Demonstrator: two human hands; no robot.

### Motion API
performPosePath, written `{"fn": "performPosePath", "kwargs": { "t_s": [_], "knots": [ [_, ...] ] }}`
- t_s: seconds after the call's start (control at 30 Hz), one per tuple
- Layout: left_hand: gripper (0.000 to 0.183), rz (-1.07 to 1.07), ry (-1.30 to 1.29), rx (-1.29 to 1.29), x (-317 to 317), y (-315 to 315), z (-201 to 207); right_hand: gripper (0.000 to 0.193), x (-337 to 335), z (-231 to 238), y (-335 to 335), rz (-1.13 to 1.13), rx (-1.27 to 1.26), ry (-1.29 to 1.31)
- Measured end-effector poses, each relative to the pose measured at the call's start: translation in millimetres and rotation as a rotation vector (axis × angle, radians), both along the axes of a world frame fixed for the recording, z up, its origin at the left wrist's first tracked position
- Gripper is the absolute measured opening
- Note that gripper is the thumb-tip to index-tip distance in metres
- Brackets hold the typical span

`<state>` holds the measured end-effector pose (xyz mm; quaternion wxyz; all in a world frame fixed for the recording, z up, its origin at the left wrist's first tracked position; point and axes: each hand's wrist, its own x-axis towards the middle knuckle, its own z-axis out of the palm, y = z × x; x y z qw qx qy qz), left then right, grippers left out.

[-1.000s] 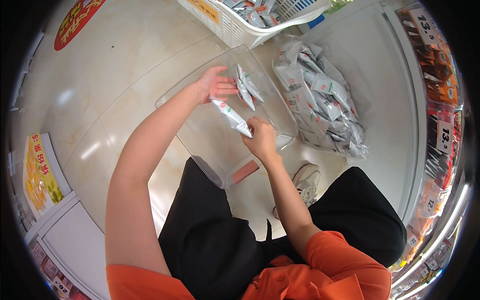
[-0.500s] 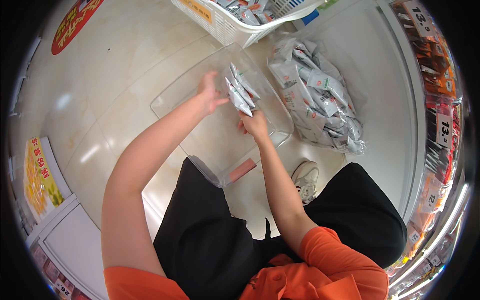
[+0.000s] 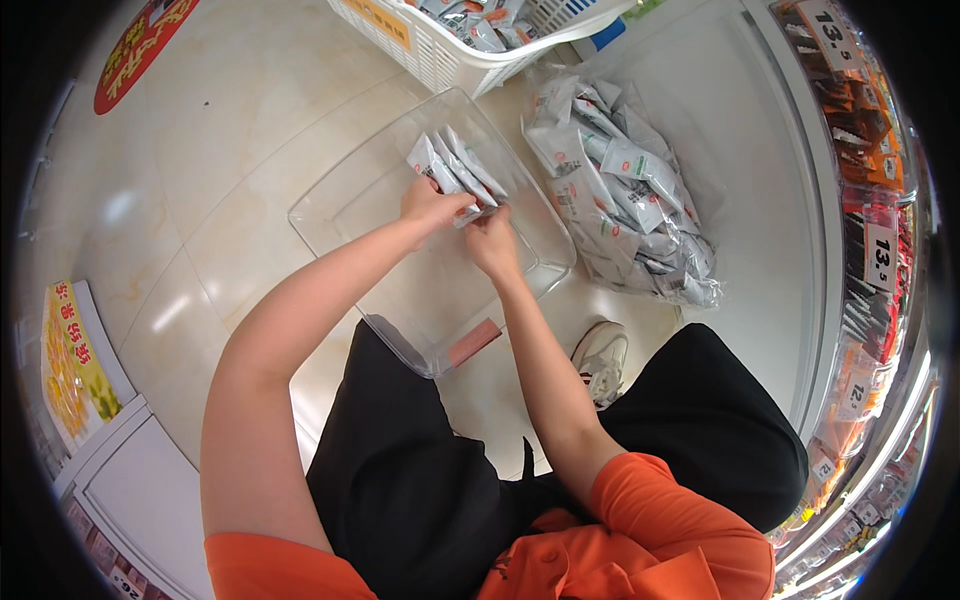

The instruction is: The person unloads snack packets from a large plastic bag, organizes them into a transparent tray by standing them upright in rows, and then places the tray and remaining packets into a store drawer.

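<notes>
Several silver-white snack packets point(image 3: 458, 168) stand in a row, tilted, in a clear plastic bin point(image 3: 335, 228) between my knees. My left hand point(image 3: 432, 207) grips the near left side of the packets, its thumb laid along them. At their near end, my right hand point(image 3: 492, 240) is closed round the bottom of the same packets. Its fingertips are partly hidden. To the right of the bin lies a clear plastic bag point(image 3: 632, 195) full of similar packets.
A white basket point(image 3: 470, 72) with more packets stands beyond the bin. On the right are a pale cabinet front point(image 3: 765, 200) and shelves of packaged goods point(image 3: 865, 240). A white shoe point(image 3: 602, 362) rests near the bin's right corner. A white display unit point(image 3: 140, 480) is at the left.
My left hand has moved from open beside the packets to gripping them. The packets have shifted slightly left, and my right hand has moved left with them.
</notes>
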<state>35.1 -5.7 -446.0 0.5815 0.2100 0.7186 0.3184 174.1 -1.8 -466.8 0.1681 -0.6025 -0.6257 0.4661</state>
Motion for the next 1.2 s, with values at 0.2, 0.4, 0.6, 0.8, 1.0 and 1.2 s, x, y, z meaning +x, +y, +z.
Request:
{"fn": "performPosePath", "kwargs": {
  "t_s": [0.2,0.4,0.6,0.8,1.0,1.2],
  "knots": [
    [0.038,-0.083,-0.015,0.269,3.3,1.0,4.8,0.054,-6.8,24.1,11.6,0.183,0.008,-0.198],
    [0.088,-0.028,0.029,0.188,2.3,0.0,5.6,0.030,47.9,143.2,61.6,0.266,0.066,0.129],
    [0.098,0.010,0.091,0.173,-0.1,6.3,2.5,0.042,111.3,163.5,147.6,0.097,0.737,-0.438],
    [0.076,-0.118,0.157,0.121,-8.4,-0.2,-1.2,0.045,136.7,116.6,160.7,0.106,0.556,-0.518],
    [0.044,-0.012,-0.090,0.026,-17.8,2.5,-10.8,0.046,137.3,140.5,188.8,0.131,0.423,-0.600],
    [0.029,0.122,-0.153,0.066,-13.8,4.4,-14.1,0.047,128.3,136.2,192.5,0.181,0.218,-0.725]
  ]
}}
